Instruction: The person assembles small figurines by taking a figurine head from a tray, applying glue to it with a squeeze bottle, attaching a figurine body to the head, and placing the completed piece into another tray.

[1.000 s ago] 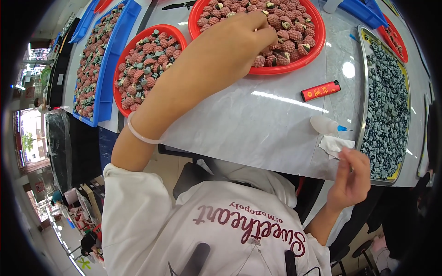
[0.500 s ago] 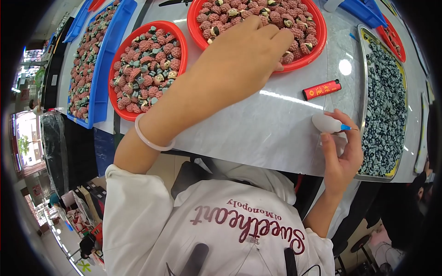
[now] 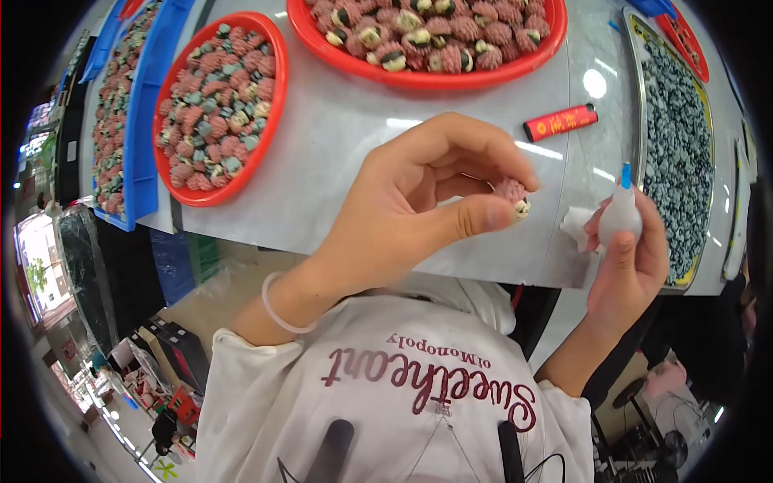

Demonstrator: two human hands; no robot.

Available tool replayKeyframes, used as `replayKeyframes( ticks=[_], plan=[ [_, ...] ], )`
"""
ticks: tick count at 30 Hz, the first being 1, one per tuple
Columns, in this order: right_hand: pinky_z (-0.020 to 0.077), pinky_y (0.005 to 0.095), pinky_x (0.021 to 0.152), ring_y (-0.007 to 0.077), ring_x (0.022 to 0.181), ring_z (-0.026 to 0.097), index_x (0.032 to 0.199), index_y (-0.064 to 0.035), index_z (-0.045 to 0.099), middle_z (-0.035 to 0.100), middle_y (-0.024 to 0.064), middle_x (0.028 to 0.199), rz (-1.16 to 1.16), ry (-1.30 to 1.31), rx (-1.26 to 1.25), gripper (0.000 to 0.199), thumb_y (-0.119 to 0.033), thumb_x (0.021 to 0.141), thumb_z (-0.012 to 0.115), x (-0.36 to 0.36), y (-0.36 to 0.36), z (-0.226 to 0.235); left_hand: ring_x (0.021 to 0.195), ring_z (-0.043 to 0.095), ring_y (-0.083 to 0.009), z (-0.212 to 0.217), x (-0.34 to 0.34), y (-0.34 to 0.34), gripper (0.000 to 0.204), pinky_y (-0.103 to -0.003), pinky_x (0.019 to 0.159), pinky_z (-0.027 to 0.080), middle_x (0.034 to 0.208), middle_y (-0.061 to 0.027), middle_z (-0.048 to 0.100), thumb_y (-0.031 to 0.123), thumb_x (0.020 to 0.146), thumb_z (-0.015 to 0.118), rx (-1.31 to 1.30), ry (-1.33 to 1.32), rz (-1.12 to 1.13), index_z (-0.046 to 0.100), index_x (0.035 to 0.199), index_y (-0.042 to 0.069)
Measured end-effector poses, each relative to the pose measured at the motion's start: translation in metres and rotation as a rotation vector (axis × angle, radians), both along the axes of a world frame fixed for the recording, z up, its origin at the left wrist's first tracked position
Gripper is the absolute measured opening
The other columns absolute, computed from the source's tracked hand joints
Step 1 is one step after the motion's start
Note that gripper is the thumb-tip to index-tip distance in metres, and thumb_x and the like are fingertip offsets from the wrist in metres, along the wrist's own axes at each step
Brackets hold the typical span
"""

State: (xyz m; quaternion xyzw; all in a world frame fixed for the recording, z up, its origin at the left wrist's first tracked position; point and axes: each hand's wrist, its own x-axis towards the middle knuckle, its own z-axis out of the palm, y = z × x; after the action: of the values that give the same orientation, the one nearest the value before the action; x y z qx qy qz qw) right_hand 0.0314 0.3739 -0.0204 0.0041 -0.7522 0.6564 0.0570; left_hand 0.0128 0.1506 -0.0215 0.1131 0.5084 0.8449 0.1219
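The left hand (image 3: 403, 209) has its grip closed on a small pink piece (image 3: 510, 193), pinched at thumb and fingertips so its pale end faces the white squeeze bottle (image 3: 620, 216), gripped upright by the right hand (image 3: 632, 266) just beside, above the table (image 3: 362, 129).

A slim red rectangular packet with a black end (image 3: 560, 122) lies on the grey table (yellow print on its face), between the red tray (image 3: 427, 76) and the metal tray (image 3: 642, 121).
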Motion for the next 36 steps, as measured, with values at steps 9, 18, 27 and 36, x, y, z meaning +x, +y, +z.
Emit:
replayKeyframes(
  ticks=[9,18,27,36],
  plan=[
    [0.0443,0.0328,0.075,0.0257,0.083,0.055,0.097,0.0032,0.050,0.055,0.0182,0.089,0.019,0.158,-0.006,0.051,-0.035,0.069,0.069,-0.001,0.016,0.015,0.093,0.056,-0.0209,-0.030,0.014,0.015,0.029,-0.028,0.074,0.044,0.099,-0.0144,0.054,0.025,0.084,0.054,0.141,-0.103,-0.062,0.049,0.101,0.002],
    [0.0420,0.0346,0.084,0.0257,0.090,0.051,0.100,0.0115,0.046,0.043,0.0182,0.095,0.105,0.112,0.017,0.047,-0.030,0.080,0.056,0.002,0.014,0.024,0.081,0.057,-0.0174,-0.025,0.016,0.019,0.038,-0.025,0.068,0.048,0.096,-0.0146,0.055,0.032,0.080,0.057,0.079,-0.143,-0.003,0.050,0.099,0.000],
    [0.0435,0.0281,0.063,0.0221,0.069,0.052,0.093,0.0111,0.051,0.055,0.0218,0.081,0.239,0.392,0.383,0.041,-0.026,0.078,0.058,0.000,0.001,0.045,0.080,0.058,-0.0175,-0.024,0.016,0.018,0.037,-0.025,0.065,0.049,0.092,-0.0153,0.057,0.030,0.077,0.061,0.093,-0.197,-0.034,0.052,0.096,-0.001],
    [0.0366,0.0215,0.050,0.0164,0.056,0.046,0.088,0.0099,0.054,0.059,0.0218,0.070,0.280,0.457,0.481,0.039,-0.026,0.075,0.061,0.001,-0.005,0.049,0.079,0.055,-0.0156,-0.026,0.015,0.017,0.035,-0.024,0.065,0.048,0.093,-0.0157,0.056,0.028,0.078,0.061,0.100,-0.170,-0.023,0.052,0.098,-0.001]
  ],
)
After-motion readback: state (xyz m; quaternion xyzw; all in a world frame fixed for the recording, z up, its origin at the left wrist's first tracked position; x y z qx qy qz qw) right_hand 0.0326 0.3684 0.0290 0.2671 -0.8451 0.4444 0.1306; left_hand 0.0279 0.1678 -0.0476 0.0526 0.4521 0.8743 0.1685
